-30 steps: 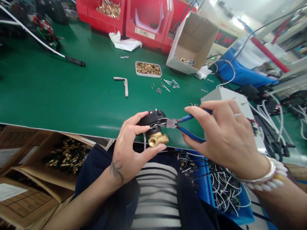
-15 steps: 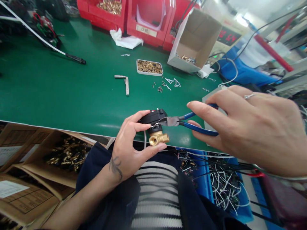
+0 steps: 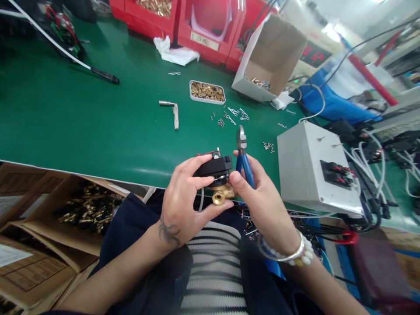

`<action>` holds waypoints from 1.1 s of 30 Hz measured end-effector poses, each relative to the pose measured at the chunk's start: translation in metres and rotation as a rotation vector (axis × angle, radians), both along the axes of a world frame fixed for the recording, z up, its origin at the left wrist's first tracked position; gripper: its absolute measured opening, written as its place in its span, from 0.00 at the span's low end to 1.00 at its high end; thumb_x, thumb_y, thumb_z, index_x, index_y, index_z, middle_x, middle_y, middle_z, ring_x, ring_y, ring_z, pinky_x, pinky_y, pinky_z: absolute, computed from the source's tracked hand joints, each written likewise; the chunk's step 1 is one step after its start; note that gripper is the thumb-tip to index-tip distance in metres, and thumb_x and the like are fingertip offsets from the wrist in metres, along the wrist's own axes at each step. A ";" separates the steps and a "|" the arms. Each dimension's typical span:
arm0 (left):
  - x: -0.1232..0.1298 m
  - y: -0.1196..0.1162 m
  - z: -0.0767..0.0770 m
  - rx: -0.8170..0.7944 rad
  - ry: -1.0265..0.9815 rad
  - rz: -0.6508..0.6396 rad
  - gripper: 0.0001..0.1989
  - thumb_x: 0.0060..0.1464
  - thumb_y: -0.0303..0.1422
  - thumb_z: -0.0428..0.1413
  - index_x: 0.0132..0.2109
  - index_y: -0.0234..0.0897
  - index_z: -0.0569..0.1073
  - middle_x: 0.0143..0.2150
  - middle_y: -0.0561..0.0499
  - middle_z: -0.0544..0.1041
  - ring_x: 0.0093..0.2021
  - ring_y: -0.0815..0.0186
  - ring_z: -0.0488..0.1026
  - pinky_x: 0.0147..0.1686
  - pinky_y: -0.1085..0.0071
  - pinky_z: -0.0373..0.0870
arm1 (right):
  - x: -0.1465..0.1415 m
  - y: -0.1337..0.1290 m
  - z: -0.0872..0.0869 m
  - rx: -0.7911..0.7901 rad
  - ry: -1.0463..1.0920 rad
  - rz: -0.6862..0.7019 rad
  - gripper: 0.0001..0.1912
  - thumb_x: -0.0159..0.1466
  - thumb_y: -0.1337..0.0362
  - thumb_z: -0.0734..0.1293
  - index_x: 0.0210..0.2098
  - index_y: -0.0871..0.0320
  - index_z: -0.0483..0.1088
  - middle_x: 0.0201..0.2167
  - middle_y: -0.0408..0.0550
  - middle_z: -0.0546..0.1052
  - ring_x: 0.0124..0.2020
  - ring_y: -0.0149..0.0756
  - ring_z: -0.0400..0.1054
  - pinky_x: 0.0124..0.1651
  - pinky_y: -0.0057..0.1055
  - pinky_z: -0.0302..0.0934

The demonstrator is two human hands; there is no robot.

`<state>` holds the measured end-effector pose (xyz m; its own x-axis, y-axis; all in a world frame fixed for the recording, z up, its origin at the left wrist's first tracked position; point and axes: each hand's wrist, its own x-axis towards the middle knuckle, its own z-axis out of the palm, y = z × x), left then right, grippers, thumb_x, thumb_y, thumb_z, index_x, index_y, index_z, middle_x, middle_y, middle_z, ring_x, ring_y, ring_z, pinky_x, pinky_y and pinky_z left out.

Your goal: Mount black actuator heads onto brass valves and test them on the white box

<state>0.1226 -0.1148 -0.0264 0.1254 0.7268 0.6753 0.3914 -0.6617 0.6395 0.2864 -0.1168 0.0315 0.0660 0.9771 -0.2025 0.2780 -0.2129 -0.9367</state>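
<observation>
My left hand is closed round a valve with a black housing on top and a brass body below. A bent wire clip shows at the neck between housing and brass, near my left index finger. My right hand grips blue-handled pliers whose jaws point up and away from me, apart from the valve. The right thumb is close to the valve's right side; whether it touches is hard to tell. A red wire and a pale wire come off the valve.
On the green bench lie a small socket tool, a tray of brass parts, spring clips and screws. A grey box stands right; red bins and a carton stand behind. Cardboard boxes sit lower left.
My right hand has come left and down beside the valve. The pliers have left the clip and swung from pointing left to pointing up. My left hand keeps the valve, moved slightly right.
</observation>
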 end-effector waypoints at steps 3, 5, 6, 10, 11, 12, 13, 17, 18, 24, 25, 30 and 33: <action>0.004 0.001 -0.004 0.057 0.029 0.021 0.21 0.54 0.41 0.67 0.49 0.40 0.67 0.59 0.37 0.76 0.60 0.52 0.74 0.57 0.49 0.73 | -0.008 -0.004 -0.009 -0.040 0.167 -0.058 0.33 0.60 0.43 0.73 0.57 0.52 0.64 0.39 0.45 0.75 0.40 0.35 0.73 0.43 0.31 0.70; 0.007 0.000 -0.007 0.074 0.035 0.028 0.20 0.55 0.40 0.66 0.49 0.40 0.67 0.59 0.37 0.76 0.60 0.52 0.74 0.56 0.49 0.73 | -0.011 -0.003 -0.010 -0.073 0.253 -0.070 0.34 0.57 0.47 0.76 0.57 0.50 0.64 0.39 0.44 0.76 0.39 0.35 0.73 0.43 0.30 0.71; 0.008 0.000 -0.007 0.078 0.034 0.033 0.20 0.55 0.40 0.66 0.49 0.40 0.67 0.58 0.37 0.76 0.60 0.52 0.74 0.56 0.49 0.73 | -0.012 -0.002 -0.009 -0.089 0.299 -0.076 0.34 0.56 0.48 0.76 0.57 0.50 0.63 0.41 0.43 0.76 0.39 0.35 0.74 0.43 0.31 0.71; 0.010 0.000 -0.009 0.086 0.025 0.053 0.22 0.54 0.41 0.67 0.48 0.40 0.67 0.58 0.37 0.76 0.59 0.53 0.74 0.57 0.50 0.73 | -0.013 0.001 -0.010 -0.121 0.465 -0.101 0.32 0.56 0.53 0.77 0.56 0.49 0.64 0.45 0.44 0.79 0.42 0.36 0.76 0.46 0.32 0.72; 0.010 0.000 -0.009 0.088 0.026 0.055 0.22 0.54 0.41 0.67 0.48 0.39 0.67 0.58 0.36 0.76 0.59 0.53 0.74 0.56 0.50 0.73 | -0.013 0.002 -0.010 -0.121 0.491 -0.102 0.32 0.56 0.54 0.77 0.55 0.49 0.64 0.46 0.44 0.79 0.42 0.36 0.76 0.45 0.32 0.72; 0.009 0.000 -0.008 0.090 0.030 0.055 0.22 0.54 0.41 0.67 0.48 0.39 0.67 0.57 0.36 0.76 0.59 0.53 0.75 0.56 0.50 0.73 | -0.013 0.002 -0.011 -0.124 0.510 -0.100 0.32 0.55 0.56 0.78 0.55 0.49 0.64 0.45 0.44 0.80 0.42 0.36 0.77 0.44 0.31 0.72; 0.009 0.000 -0.008 0.091 0.034 0.055 0.22 0.54 0.41 0.67 0.48 0.39 0.67 0.57 0.36 0.76 0.59 0.53 0.75 0.56 0.50 0.73 | -0.013 0.003 -0.012 -0.128 0.526 -0.094 0.32 0.54 0.57 0.78 0.55 0.49 0.64 0.44 0.43 0.80 0.41 0.35 0.77 0.43 0.30 0.72; 0.007 0.001 -0.007 0.105 0.057 0.050 0.21 0.54 0.40 0.67 0.47 0.38 0.67 0.57 0.35 0.76 0.59 0.53 0.75 0.56 0.50 0.74 | -0.013 0.004 -0.013 -0.132 0.554 -0.086 0.33 0.53 0.59 0.79 0.54 0.49 0.65 0.41 0.41 0.80 0.38 0.31 0.76 0.41 0.25 0.71; 0.007 0.002 -0.007 0.109 0.057 0.050 0.21 0.54 0.40 0.67 0.47 0.38 0.67 0.57 0.35 0.76 0.59 0.53 0.75 0.56 0.51 0.74 | -0.012 0.004 -0.013 -0.130 0.555 -0.085 0.33 0.53 0.59 0.80 0.54 0.48 0.65 0.41 0.40 0.79 0.37 0.30 0.76 0.40 0.25 0.70; 0.006 0.002 -0.007 0.107 0.050 0.051 0.21 0.53 0.40 0.68 0.47 0.39 0.67 0.57 0.37 0.77 0.59 0.53 0.75 0.56 0.51 0.74 | -0.012 0.001 -0.015 -0.115 0.498 -0.068 0.32 0.54 0.58 0.79 0.55 0.47 0.65 0.36 0.39 0.77 0.34 0.30 0.74 0.38 0.26 0.70; 0.006 0.002 -0.007 0.106 0.044 0.051 0.21 0.54 0.40 0.67 0.47 0.39 0.67 0.57 0.37 0.77 0.59 0.53 0.75 0.56 0.51 0.74 | -0.012 0.000 -0.016 -0.111 0.478 -0.067 0.33 0.54 0.57 0.79 0.55 0.47 0.65 0.36 0.39 0.76 0.34 0.30 0.73 0.38 0.26 0.70; 0.005 0.004 -0.004 0.059 -0.004 0.035 0.23 0.52 0.40 0.69 0.47 0.39 0.67 0.58 0.37 0.76 0.59 0.53 0.75 0.56 0.51 0.74 | -0.012 0.004 -0.013 -0.031 0.319 -0.043 0.31 0.60 0.48 0.74 0.58 0.50 0.63 0.42 0.45 0.76 0.40 0.35 0.73 0.43 0.32 0.71; 0.004 0.004 -0.003 -0.009 -0.061 0.029 0.23 0.52 0.41 0.69 0.48 0.38 0.67 0.59 0.36 0.76 0.60 0.52 0.74 0.56 0.50 0.74 | -0.001 0.005 -0.003 0.135 -0.045 -0.050 0.26 0.65 0.50 0.69 0.57 0.53 0.65 0.42 0.46 0.75 0.39 0.36 0.72 0.46 0.35 0.70</action>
